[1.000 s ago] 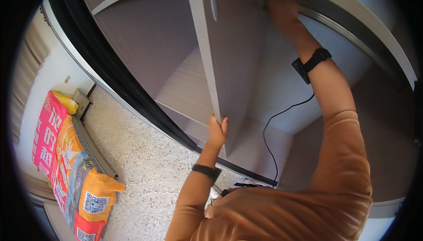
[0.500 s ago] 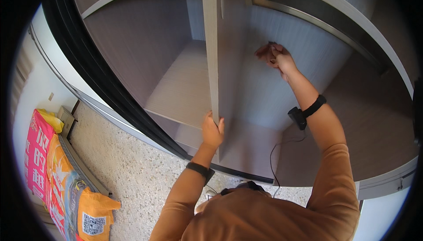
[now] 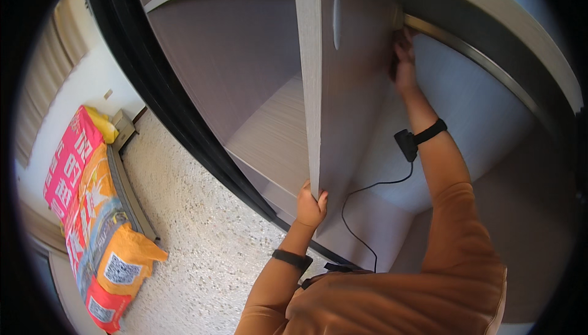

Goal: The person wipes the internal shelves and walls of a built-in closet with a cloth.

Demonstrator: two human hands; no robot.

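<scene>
The person's left hand [image 3: 312, 207] grips the front edge of the divider panel [image 3: 352, 96], which separates two compartments of a wardrobe [image 3: 239, 41]. The right hand [image 3: 405, 65] is raised inside the right compartment and holds a dark cloth [image 3: 394, 68] against this panel, just below the near end of the metal rod [image 3: 478, 55]; its exact finger grip is hard to see in the shadow. The left compartment contains a pale shelf [image 3: 269, 124]. From the right wrist's black device [image 3: 405, 145], a cable [image 3: 344, 211] hangs down before the right compartment.
</scene>
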